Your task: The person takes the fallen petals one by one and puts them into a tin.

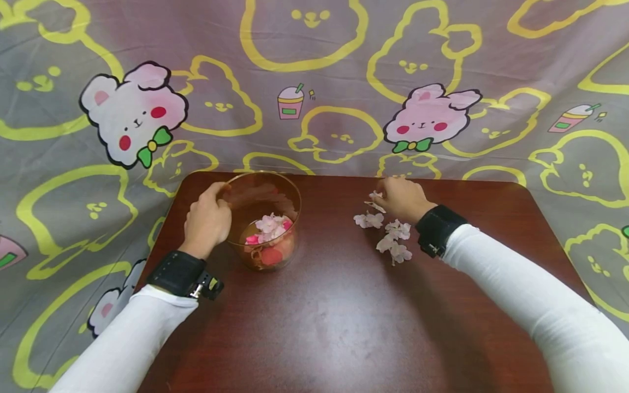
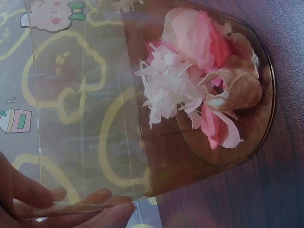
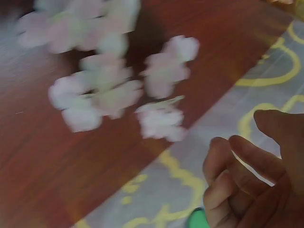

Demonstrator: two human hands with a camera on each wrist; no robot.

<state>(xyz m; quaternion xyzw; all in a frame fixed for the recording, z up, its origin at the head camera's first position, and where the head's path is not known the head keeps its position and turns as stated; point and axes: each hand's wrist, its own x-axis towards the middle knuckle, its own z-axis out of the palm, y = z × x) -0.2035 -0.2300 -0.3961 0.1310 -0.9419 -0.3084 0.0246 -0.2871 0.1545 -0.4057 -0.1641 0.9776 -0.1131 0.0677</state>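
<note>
A clear glass bowl [image 1: 294, 203] stands on the dark red table [image 1: 334, 316], left of centre, with pink and white artificial flowers [image 1: 270, 232] inside. My left hand [image 1: 221, 197] grips the bowl's left rim, thumb on top. In the left wrist view its fingers [image 2: 76, 202] press the glass wall [image 2: 85, 118], and the flowers [image 2: 190, 90] lie at the bottom. A sprig of pale pink blossoms [image 1: 393, 240] lies on the table to the right. My right hand [image 1: 385, 197] hovers at the sprig's far end. In the right wrist view that hand [image 3: 237, 137] is loosely curled and holds nothing, with the blurred blossoms [image 3: 109, 90] beside it.
A grey cloth [image 1: 314, 82] printed with yellow bear outlines and pink rabbits hangs behind and drapes around the table. The table's far edge runs just beyond both hands. Bare tabletop fills the near half.
</note>
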